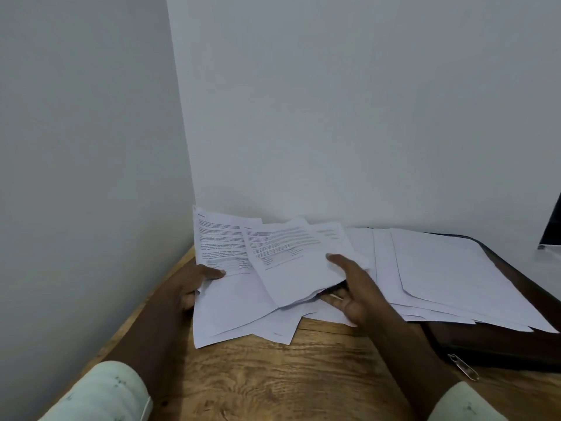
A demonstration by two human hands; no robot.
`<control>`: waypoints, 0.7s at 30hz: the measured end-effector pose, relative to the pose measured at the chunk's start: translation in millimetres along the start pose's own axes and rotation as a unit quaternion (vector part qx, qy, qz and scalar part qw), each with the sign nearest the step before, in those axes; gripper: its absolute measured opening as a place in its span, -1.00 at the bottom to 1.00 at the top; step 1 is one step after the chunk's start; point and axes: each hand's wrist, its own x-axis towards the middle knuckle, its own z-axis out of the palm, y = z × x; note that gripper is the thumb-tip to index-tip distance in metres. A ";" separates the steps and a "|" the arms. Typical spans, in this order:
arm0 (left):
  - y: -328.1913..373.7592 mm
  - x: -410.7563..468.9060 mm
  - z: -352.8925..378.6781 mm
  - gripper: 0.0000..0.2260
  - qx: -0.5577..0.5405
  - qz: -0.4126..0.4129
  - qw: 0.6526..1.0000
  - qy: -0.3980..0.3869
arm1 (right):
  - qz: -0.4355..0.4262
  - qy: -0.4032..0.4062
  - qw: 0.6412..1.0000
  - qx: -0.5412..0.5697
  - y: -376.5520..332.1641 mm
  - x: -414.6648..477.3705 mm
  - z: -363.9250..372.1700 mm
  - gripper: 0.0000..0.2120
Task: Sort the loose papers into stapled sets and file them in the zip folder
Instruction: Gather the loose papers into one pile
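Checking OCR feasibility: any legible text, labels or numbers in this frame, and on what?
None can be read.
Left printed sheet: bold heading, paragraphs and a table, all blurred.
Middle printed sheet: heading, paragraphs and table, blurred.
Sheet behind it: faint lines, too small.
Zip folder: no label visible.

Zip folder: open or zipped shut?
Cannot tell. The zip folder lies flat on the table, mostly buried under loose papers; only its dark edge and zipper pull show.
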 end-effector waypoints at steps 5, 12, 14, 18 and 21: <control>3.2 -2.1 -2.6 -0.61 0.017 -0.014 1.000 -0.012 | -0.065 0.092 0.993 -0.040 -40.0 17.5 -24.9 -0.48; 10.8 -3.6 -3.8 -0.31 0.098 0.005 0.995 -0.023 | 0.041 0.047 0.833 -0.550 -87.6 31.3 -29.3 -0.80; 10.4 -5.0 -2.7 -0.27 0.049 0.023 0.998 -0.043 | 0.073 0.016 0.830 -0.553 -90.1 33.7 -23.2 -0.81; 8.1 -19.5 -4.4 -0.52 -0.044 0.010 0.995 -0.092 | 0.060 -0.023 0.848 -0.527 -71.7 50.8 -18.6 -0.59; 3.3 -21.7 -19.2 -0.50 -0.132 -0.009 0.984 -0.123 | 0.031 -0.099 0.821 -0.562 -52.3 93.0 -33.2 -0.16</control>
